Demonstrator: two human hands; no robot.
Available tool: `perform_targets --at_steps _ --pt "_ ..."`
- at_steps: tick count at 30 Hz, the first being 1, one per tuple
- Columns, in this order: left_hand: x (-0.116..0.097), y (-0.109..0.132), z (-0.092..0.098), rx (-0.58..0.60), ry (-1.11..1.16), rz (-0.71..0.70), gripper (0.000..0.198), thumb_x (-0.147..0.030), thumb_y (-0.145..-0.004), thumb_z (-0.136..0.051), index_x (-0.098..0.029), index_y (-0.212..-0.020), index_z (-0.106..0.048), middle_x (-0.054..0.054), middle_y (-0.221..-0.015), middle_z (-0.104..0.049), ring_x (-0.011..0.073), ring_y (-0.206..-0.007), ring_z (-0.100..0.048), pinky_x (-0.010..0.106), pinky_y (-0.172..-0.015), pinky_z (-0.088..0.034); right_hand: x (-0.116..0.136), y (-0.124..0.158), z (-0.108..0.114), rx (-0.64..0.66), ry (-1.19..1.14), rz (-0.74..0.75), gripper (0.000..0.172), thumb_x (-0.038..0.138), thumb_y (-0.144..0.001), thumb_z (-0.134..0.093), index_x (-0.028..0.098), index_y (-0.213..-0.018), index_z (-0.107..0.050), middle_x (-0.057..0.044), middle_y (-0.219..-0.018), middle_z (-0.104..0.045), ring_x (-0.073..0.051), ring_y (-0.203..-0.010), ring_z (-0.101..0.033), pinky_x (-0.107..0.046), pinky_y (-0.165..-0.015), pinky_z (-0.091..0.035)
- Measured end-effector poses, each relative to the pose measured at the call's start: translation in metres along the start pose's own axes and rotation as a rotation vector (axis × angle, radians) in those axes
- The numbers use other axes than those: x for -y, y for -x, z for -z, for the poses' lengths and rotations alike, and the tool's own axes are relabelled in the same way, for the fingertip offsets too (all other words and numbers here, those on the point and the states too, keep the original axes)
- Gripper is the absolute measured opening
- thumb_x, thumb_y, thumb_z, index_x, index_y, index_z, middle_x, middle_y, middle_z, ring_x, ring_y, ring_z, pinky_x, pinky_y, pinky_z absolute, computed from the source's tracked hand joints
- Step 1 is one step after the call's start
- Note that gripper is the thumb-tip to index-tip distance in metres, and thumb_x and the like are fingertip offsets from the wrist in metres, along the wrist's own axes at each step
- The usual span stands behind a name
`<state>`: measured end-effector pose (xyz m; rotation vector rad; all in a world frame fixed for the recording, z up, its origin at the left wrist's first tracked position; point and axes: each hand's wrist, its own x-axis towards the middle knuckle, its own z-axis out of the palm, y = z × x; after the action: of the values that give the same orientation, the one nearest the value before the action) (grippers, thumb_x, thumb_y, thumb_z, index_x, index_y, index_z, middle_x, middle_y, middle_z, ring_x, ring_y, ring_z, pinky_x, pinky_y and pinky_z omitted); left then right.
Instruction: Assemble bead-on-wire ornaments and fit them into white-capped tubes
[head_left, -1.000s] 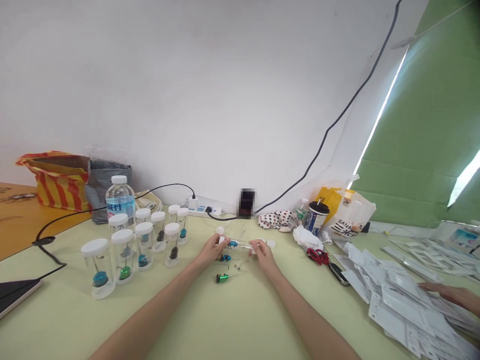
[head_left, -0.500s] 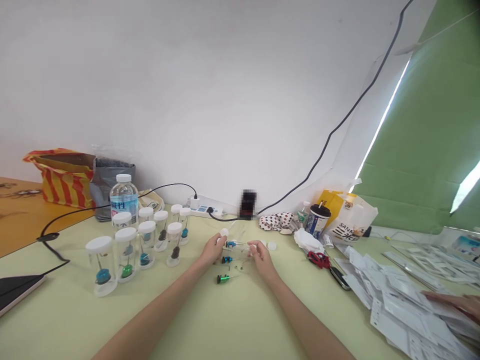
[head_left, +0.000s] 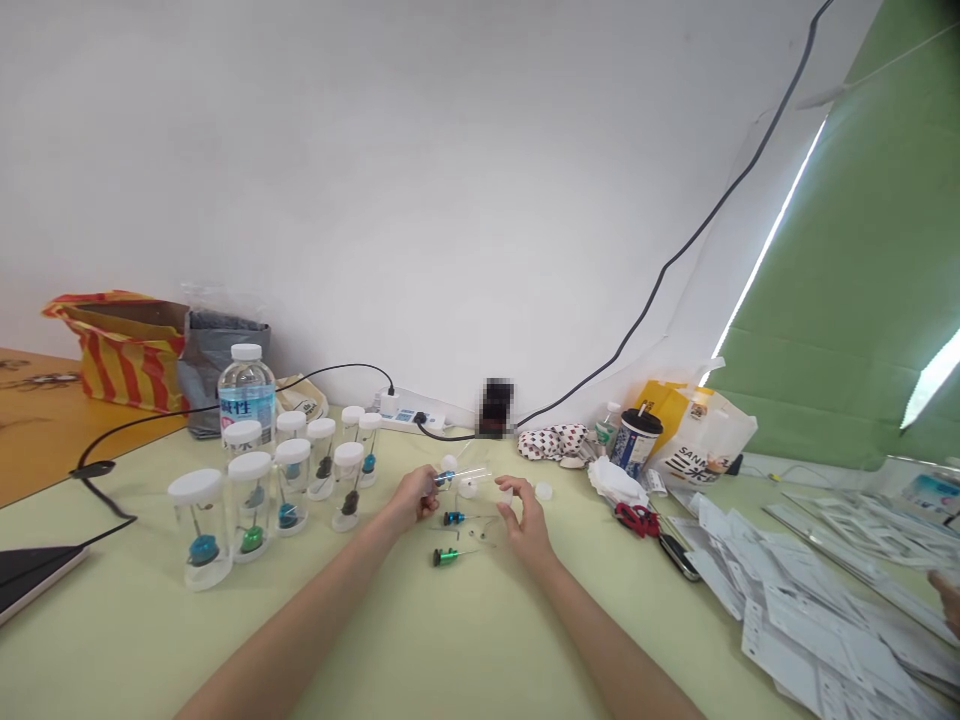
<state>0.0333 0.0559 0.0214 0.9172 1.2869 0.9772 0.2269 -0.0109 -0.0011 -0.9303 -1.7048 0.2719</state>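
At the far left, a black notebook [head_left: 30, 580] lies at the edge of the pale green table [head_left: 360, 640], with a black cable [head_left: 112, 465] running nearby. Behind it stand a striped bag [head_left: 120, 350] and a water bottle [head_left: 246, 400]. Beside the bottle are white-capped clear jars [head_left: 250, 505] holding coloured spools, some partly hidden behind others. A power strip [head_left: 405, 420] sits against the wall.

The left hand [head_left: 409, 498] is closed around one end of a clear tube [head_left: 469, 483], which is held above the table with a small blue part inside. The right hand [head_left: 525, 530] is curled near the tube's other end; I cannot tell whether it touches. Below them lie a blue spool [head_left: 454, 518] and a green spool [head_left: 446, 557]. A white cap [head_left: 543, 491] sits just right.

Further right are a pixelated black object [head_left: 495, 407], a cup [head_left: 635, 442], red scissors [head_left: 637, 520] and heaped white cards [head_left: 810, 620]. Another person's hand [head_left: 946, 600] is cut off by the right edge.
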Motion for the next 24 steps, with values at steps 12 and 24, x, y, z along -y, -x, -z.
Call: perform_targets --at_steps 12,24 --pt "0.000 0.003 0.013 0.351 0.039 0.044 0.037 -0.054 -0.067 -0.047 -0.020 -0.057 -0.039 -0.010 -0.036 -0.025 0.0064 -0.031 -0.022 0.020 -0.035 -0.015 -0.001 0.002 -0.002 0.284 0.308 0.005 0.055 0.002 -0.076 -0.043 0.032 -0.122 -0.050 -0.004 -0.102 -0.055 -0.021 -0.097 -0.047 -0.036 -0.083 -0.035" --pt "0.010 0.000 0.010 0.170 0.195 -0.252 0.042 -0.055 -0.061 -0.063 -0.014 -0.061 -0.052 -0.011 -0.037 -0.029 0.0043 -0.034 -0.029 0.018 -0.037 -0.021 -0.004 -0.002 0.001 0.274 -0.003 -0.040 0.038 0.012 -0.080 -0.043 0.032 -0.102 -0.066 -0.004 -0.104 -0.057 -0.019 -0.097 -0.051 -0.035 -0.086 -0.040"
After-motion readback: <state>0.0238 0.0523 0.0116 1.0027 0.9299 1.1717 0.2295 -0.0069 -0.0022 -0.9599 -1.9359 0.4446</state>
